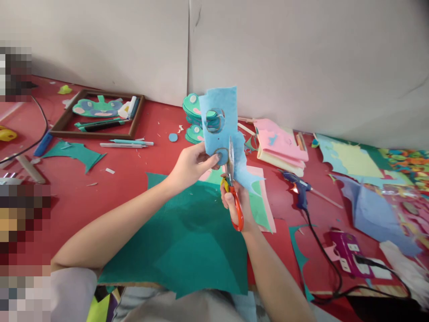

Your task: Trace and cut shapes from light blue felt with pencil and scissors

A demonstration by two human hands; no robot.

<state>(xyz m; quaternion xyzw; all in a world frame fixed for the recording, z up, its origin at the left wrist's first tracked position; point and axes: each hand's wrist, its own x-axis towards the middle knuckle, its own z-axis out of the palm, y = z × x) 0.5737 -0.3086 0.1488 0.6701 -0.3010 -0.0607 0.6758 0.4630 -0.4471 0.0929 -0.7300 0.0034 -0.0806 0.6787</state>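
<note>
My left hand [196,165] pinches the lower part of a light blue felt sheet [228,103], thumb in front. The sheet is upright, with a round cut-out near its middle and a drawn circle under my thumb. My right hand [234,201] is closed around the handles of red-handled scissors [237,210]. Their blades point up at the sheet's lower right, beside the drawn circle, where a strip of blue felt hangs to the right. Behind the sheet lie green frog-face pieces [192,103]. Dark green felt [197,237] spreads below both hands.
A brown frame [97,134] with a frog face and pens stands at the left. On the right are pink felt [281,143], a blue glue gun [301,192], a purple power strip [346,252] with black cables, and blue felt [378,214]. A wall rises behind the red table [134,188].
</note>
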